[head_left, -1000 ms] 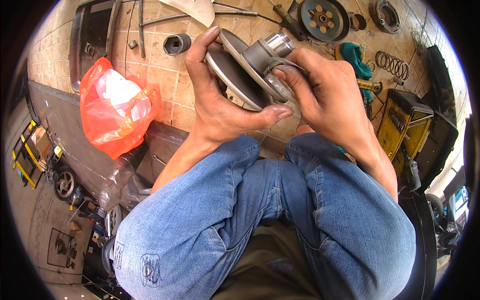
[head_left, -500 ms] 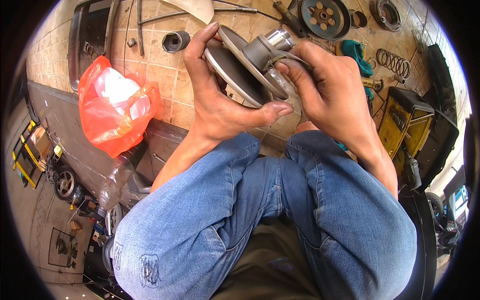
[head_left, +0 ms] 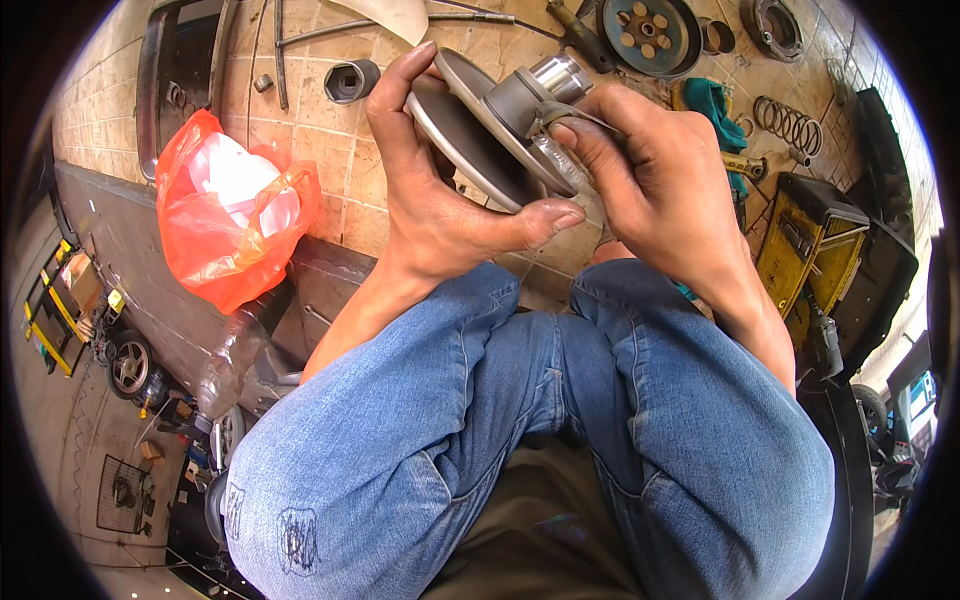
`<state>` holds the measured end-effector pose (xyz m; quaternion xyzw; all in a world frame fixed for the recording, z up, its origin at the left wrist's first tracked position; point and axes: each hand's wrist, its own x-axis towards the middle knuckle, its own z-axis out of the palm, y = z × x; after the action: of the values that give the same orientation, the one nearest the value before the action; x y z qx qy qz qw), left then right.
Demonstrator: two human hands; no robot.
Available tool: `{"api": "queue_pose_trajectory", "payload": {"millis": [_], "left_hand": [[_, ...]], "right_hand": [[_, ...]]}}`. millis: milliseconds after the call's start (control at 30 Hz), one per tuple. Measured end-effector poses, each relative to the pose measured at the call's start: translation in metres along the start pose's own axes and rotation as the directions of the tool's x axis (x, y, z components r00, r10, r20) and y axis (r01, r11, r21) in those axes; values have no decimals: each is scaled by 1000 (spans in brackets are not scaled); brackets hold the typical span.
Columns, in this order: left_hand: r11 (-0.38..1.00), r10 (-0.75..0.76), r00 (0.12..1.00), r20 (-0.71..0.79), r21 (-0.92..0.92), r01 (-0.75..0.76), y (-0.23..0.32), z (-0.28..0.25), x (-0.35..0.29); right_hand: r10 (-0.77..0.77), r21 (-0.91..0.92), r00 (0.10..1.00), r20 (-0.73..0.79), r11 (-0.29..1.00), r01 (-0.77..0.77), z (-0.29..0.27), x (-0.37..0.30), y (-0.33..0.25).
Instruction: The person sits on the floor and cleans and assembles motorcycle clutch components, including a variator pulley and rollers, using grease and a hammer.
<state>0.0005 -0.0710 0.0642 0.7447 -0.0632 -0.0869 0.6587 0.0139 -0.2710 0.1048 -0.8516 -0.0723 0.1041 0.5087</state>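
Note:
My left hand point(head_left: 430, 200) grips a grey metal pulley point(head_left: 470, 140) by its rim, thumb at the near edge and fingers at the far one. Two round plates face each other with a gap between them; a shiny hub point(head_left: 560, 78) sticks out toward the upper right. Beside the hub, my right hand point(head_left: 665, 165) pinches a small crumpled, see-through plastic packet point(head_left: 556, 150), which touches the hub's side. Whether anything is inside the packet I cannot make out. The pulley is held tilted above the tiled floor, over my knees.
An orange plastic bag point(head_left: 230, 215) lies at left, near a large socket point(head_left: 351, 82). Farther off are a clutch drum point(head_left: 650, 35), a metal ring part point(head_left: 772, 28) and a coil spring point(head_left: 788, 122). A teal cloth point(head_left: 708, 105) and a yellow toolbox point(head_left: 800, 240) are at right.
Almost nothing differs. Both hands keep their hold on the pulley and the packet, with only a very slight shift.

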Motion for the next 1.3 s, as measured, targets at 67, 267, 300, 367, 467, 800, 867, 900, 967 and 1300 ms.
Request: {"api": "queue_pose_trajectory", "payload": {"millis": [67, 267, 300, 367, 467, 800, 867, 900, 967, 1300], "left_hand": [[1000, -7, 1000, -1, 3, 7, 0, 0, 0], [993, -99, 995, -29, -71, 97, 2, -6, 0], [977, -165, 985, -59, -147, 155, 3, -5, -1], [940, -251, 965, -77, -259, 224, 5, -3, 2], [917, -304, 950, -73, -292, 271, 5, -7, 2], [860, -364, 930, 42, -368, 353, 10, -8, -1], [841, -402, 914, 59, -372, 393, 14, -8, -2], [864, -382, 923, 54, -332, 377, 10, -11, -4], [903, -334, 941, 62, -266, 338, 1, -13, -5], [870, -343, 938, 48, -359, 337, 3, -13, -2]], "right_hand": [[-2, -5, 1000, 9, 1000, 2, -1, 1, 0], [132, 168, 989, -62, 978, -120, -2, -3, 22], [172, 225, 982, -80, 963, -150, -3, -6, 35], [160, 111, 983, -88, 982, -150, -4, -18, 60], [-121, -284, 988, -95, 955, 90, -2, -20, 73], [-391, -522, 840, 376, 660, 541, -19, -4, 23], [-398, -528, 833, 384, 646, 552, -21, -6, 23], [-400, -519, 828, 392, 647, 559, -21, -7, 22], [-393, -518, 823, 411, 642, 565, -27, -8, 18], [-448, -489, 784, 429, 614, 619, -22, -6, 16]]}}
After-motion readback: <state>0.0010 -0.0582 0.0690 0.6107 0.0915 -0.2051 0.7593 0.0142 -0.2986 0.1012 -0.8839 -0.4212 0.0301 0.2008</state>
